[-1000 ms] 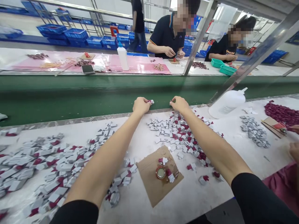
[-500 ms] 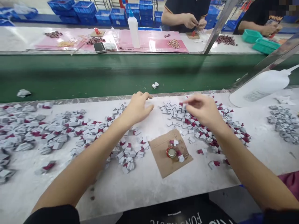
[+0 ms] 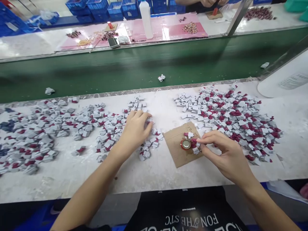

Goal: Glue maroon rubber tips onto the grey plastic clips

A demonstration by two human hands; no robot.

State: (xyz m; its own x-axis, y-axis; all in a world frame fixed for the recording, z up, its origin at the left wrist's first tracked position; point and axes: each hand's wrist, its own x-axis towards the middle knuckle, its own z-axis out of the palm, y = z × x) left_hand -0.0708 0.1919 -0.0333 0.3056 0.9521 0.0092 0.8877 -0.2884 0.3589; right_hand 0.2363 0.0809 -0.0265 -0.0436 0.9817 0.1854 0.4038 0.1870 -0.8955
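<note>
My right hand (image 3: 223, 154) pinches a small maroon-and-grey piece (image 3: 194, 141) between thumb and fingertips, just above a square of brown cardboard (image 3: 175, 157). On that cardboard lie a round metal cap with a red rim (image 3: 185, 144) and another maroon-and-white piece (image 3: 189, 134). My left hand (image 3: 137, 130) rests over the middle pile of grey-and-maroon pieces (image 3: 113, 125), its fingers bent and the thumb apart from them. Pieces show between its thumb and index finger, but no firm hold is visible.
A large heap of grey-and-maroon pieces (image 3: 231, 112) spreads to the right, with a white bottle (image 3: 284, 77) behind it. A green belt (image 3: 115, 70) carries a few stray pieces. On the bench opposite stands another white bottle (image 3: 146, 21); a co-worker's hands (image 3: 211, 2) are at work there.
My right hand has come down from the back of the right heap to the cardboard, holding a piece. The left has drawn back onto the middle pile. The view has shifted.
</note>
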